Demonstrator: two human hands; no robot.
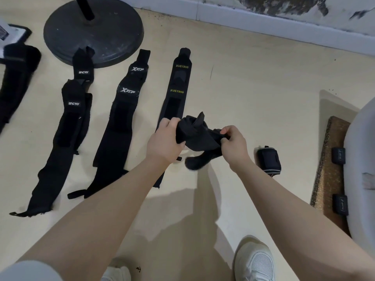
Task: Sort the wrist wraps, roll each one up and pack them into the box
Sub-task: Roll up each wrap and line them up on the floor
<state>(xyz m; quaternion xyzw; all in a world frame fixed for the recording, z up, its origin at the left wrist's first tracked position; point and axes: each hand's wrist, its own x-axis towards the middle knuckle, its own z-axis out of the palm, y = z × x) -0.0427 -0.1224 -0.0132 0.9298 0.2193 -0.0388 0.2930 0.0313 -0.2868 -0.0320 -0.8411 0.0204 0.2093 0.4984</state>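
Gripping hands: a black wrist wrap (194, 134) was held between both hands, above the floor (263, 94).
Left hand (164, 141): fingers were curled round the left end of the held wrap, where it was bunched up.
Right hand (233, 146): the right end of the same wrap was pinched between thumb and fingers.
Held wrap: it was crumpled between the hands; a loose tail (194, 162) was hung below them, just over the floor.
XUEYING wrap (175, 96): it was laid flat on the floor, directly beyond the left hand; its near end was hidden behind that hand and forearm.
XTEP wraps (119, 122): two were laid overlapped, left of the XUEYING wrap.
Third pair (67, 126): two more labelled wraps were laid overlapped further left; one far end was rested on the round black stand base (113, 27).
Far-left wraps (14, 78): dark wraps were seen at the left edge, partly cut off.
Rolled wrap (268, 161): one rolled-up wrap was stood on the floor, just right of the right forearm, not touched.
Box (332, 175): a brown open box was seen at the right edge, partly hidden by a pale object (363, 159).
Box contents: two rolled wraps (338, 156) (340, 204) were seen inside, well apart from each other.
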